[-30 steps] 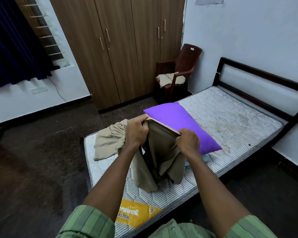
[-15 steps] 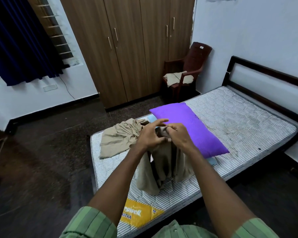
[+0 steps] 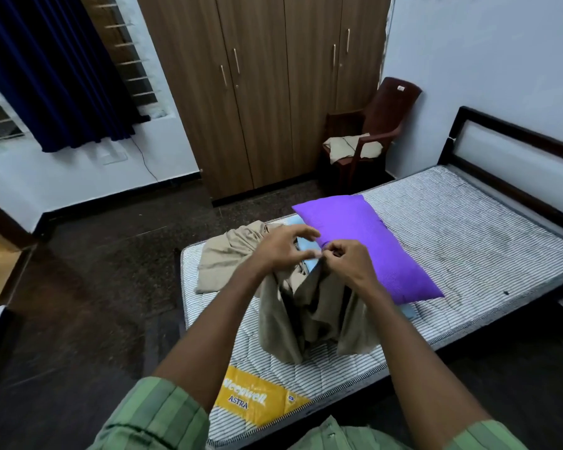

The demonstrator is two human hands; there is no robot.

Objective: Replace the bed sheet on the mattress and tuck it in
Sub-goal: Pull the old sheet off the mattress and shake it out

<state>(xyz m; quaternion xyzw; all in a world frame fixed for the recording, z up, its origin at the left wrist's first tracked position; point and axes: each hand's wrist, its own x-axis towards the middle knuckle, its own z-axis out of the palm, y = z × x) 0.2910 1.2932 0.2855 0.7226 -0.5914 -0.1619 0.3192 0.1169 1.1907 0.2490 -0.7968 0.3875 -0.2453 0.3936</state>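
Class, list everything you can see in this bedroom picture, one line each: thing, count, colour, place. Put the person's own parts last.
mattress: one, white with grey stripes, on the dark bed frame.
pillow: one, purple, lying on the mattress.
bed sheet: one, beige, bunched, hanging from the hands over the mattress.
light blue cloth: one, under the pillow.
chair: one, brown, beside the wardrobe, beige cloth on its seat.
wardrobe: one, brown wood, against the far wall.
curtain: one, dark blue, at the window.
left hand: fingers at the sheet's top edge.
right hand: pinches the sheet's top edge.
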